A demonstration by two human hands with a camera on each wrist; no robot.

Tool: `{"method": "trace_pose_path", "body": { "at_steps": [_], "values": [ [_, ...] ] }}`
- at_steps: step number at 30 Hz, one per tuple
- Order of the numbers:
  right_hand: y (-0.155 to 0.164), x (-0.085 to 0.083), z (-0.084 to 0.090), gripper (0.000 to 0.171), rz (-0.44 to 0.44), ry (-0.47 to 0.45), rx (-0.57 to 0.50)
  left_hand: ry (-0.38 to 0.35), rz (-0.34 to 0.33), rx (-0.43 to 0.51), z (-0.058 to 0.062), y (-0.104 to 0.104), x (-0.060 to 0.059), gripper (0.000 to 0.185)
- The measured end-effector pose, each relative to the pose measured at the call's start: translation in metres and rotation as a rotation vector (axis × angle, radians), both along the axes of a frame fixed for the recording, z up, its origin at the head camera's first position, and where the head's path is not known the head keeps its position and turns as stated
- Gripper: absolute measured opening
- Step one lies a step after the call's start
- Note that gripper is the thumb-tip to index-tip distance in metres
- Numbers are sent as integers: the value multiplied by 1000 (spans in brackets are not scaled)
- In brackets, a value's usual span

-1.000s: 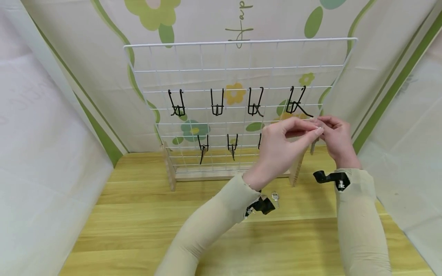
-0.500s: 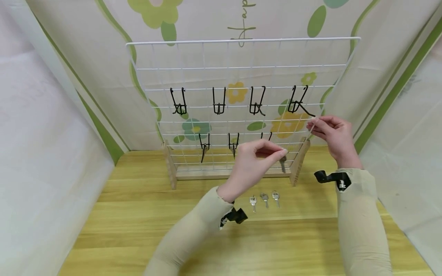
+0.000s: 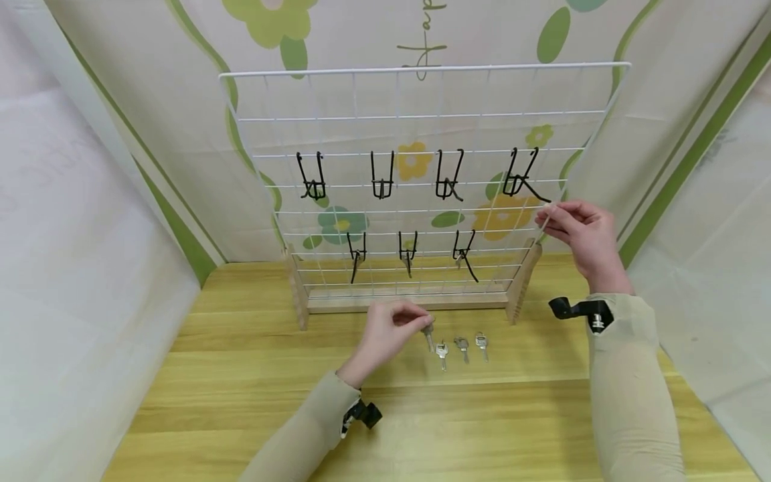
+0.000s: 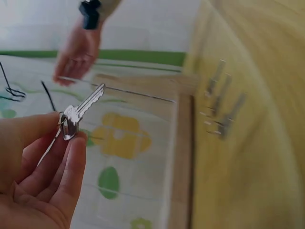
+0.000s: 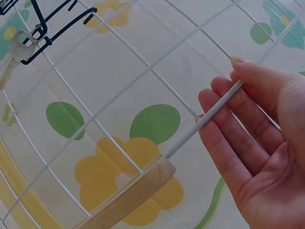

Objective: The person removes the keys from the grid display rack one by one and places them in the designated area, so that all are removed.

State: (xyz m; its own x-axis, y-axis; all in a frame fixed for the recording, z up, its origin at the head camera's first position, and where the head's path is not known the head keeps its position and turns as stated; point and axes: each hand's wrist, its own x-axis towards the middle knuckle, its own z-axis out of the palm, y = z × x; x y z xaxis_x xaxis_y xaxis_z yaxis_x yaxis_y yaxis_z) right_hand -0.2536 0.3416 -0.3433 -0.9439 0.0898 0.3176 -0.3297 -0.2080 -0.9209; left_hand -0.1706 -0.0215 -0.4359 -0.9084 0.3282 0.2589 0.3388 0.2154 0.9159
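A silver key [image 3: 429,338] is pinched at its bow between the thumb and fingers of my left hand [image 3: 385,331], low in front of the white wire grid rack [image 3: 421,69]. In the left wrist view this key [image 4: 78,112] shows its toothed blade pointing away from the left hand [image 4: 47,162]. My right hand [image 3: 581,231] grips the rack's right side rod; in the right wrist view the thumb and fingers of this hand [image 5: 257,129] close about the rod [image 5: 190,136]. Another key [image 5: 21,45] hangs at a black hook [image 5: 45,21] of the rack.
Three more keys, a left one [image 3: 442,353], a middle one [image 3: 462,348] and a right one [image 3: 481,343], lie in a row on the wooden table [image 3: 241,375]. Black hooks sit in two rows on the grid. Wooden feet [image 3: 521,284] hold the rack up before a flowered cloth [image 3: 150,154].
My left hand has come away from beside the right hand, moving down and left with the key, close to the row on the table. The right hand stays at the side rod.
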Motion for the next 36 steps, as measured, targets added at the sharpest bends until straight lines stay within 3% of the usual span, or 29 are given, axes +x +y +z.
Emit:
{"method": "trace_pose_path", "body": {
  "at_steps": [4,9,18,28,36],
  "values": [
    [1,1,0,22,-5,-10,-1,-59,-34,-52,-26,-9,0,6],
    [1,1,-1,25,-8,-28,10,-104,-57,-150,-50,-12,-3,5],
    [1,1,-2,25,-9,-32,18,-149,-92,-208,-74,-7,-8,3],
    [2,1,-1,24,-9,-25,13,-83,-71,-261,-83,0,-12,5],
    [1,0,0,24,-1,-17,6,-111,-27,-283,-82,3,-14,4]
  ]
}}
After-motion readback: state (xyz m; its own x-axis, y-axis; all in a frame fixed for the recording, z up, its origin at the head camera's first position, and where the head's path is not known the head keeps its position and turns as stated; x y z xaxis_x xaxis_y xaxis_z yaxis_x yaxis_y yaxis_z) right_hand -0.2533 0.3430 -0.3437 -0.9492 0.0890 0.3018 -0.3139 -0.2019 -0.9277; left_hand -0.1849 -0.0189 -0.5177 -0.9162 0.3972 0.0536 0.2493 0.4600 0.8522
